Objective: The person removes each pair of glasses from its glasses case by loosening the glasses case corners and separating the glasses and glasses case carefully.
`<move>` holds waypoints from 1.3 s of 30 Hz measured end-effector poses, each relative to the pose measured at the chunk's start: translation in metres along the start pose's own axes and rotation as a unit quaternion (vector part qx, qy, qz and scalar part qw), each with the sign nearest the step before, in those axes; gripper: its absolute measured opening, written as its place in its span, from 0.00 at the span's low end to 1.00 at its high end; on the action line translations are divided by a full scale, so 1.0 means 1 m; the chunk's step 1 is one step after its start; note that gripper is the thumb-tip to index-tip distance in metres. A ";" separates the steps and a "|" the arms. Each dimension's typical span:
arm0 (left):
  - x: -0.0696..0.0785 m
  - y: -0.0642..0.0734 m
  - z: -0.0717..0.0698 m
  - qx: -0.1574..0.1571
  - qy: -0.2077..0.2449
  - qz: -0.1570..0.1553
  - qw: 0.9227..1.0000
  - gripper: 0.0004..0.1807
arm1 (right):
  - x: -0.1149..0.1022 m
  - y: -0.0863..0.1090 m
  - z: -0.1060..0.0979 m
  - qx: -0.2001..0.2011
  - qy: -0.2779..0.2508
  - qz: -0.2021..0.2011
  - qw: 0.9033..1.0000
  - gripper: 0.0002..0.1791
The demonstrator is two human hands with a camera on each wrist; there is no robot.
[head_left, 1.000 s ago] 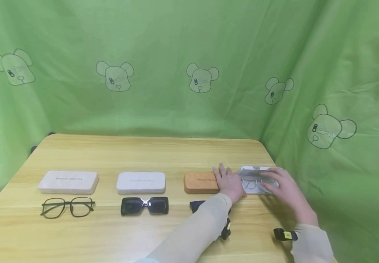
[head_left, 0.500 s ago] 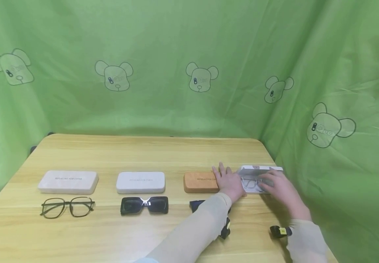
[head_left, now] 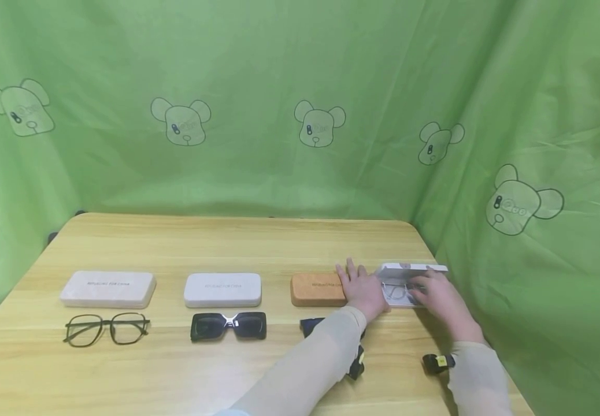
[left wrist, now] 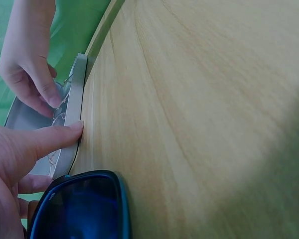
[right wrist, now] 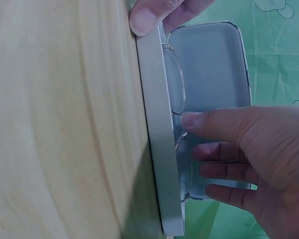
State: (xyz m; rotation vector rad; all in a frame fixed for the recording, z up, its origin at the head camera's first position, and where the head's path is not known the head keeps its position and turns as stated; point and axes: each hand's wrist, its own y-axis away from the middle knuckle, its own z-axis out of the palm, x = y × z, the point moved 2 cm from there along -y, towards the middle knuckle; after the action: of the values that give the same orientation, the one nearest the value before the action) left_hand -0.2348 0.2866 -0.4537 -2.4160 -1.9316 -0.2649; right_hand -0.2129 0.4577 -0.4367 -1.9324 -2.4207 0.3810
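A glasses case (head_left: pixel 411 267) with a white front and grey inside stands with its lid up at the table's right. Clear eyeglasses with thin metal frames (right wrist: pixel 183 92) lie inside it. My left hand (head_left: pixel 366 293) holds the case's left end, its thumb (left wrist: pixel 60 137) along the front wall and other fingers around the end. My right hand (head_left: pixel 441 297) reaches into the case from the right. Its thumb is at the bridge of the eyeglasses, pinching there with the index finger, which is mostly hidden in the right wrist view. The remaining fingers curl inside the lid.
An orange case (head_left: pixel 317 290) sits just left, with dark sunglasses (head_left: pixel 310 325) before it, partly under my left sleeve. Further left are a white case (head_left: pixel 223 289), black sunglasses (head_left: pixel 229 326), a pale case (head_left: pixel 108 288) and black-framed glasses (head_left: pixel 106 329). Green curtain (head_left: pixel 248 173) surrounds the table.
My right hand has moved slightly left and deeper into the case, and its fingers have come in closer to the eyeglasses. My left hand has stayed in place.
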 end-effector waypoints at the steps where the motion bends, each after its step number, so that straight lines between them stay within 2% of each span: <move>1: 0.000 0.000 0.000 0.000 -0.001 0.000 1.000 0.34 | 0.000 0.000 0.000 0.000 0.005 -0.002 1.000 0.15; 23: 0.001 0.001 -0.001 -0.003 0.001 -0.001 1.000 0.31 | 0.001 0.002 0.001 0.023 0.016 0.002 1.000 0.07; 31: 0.002 -0.003 0.003 -0.009 0.001 -0.002 1.000 0.32 | 0.002 0.005 0.000 0.056 0.044 0.001 0.997 0.05; 39: 0.001 -0.002 0.003 -0.007 0.004 -0.001 1.000 0.33 | 0.002 0.011 -0.003 0.104 0.053 -0.037 0.992 0.06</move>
State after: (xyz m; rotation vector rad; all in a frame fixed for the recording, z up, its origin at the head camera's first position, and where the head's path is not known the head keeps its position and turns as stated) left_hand -0.2360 0.2885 -0.4564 -2.4177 -1.9352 -0.2890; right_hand -0.2024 0.4618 -0.4363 -1.7283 -2.2764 0.4942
